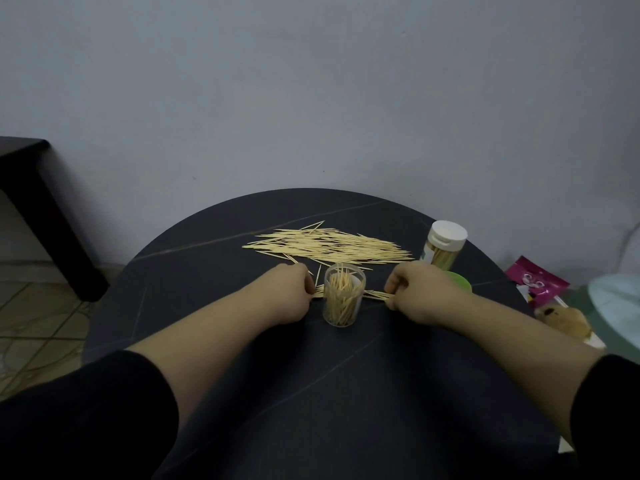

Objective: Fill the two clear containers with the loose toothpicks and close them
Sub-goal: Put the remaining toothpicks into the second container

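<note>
An open clear container stands upright in the middle of the round dark table, partly filled with toothpicks. Behind it lies a wide pile of loose toothpicks. A thin bundle of toothpicks lies on the table just behind the container, stretched between my hands. My left hand pinches its left end and my right hand pinches its right end, one on each side of the container. A second clear container with a white lid stands closed at the back right, holding toothpicks.
A green lid lies behind my right hand, mostly hidden. Off the table's right edge are a pink packet, a brown plush toy and a pale blue object. A dark table leg stands at the left.
</note>
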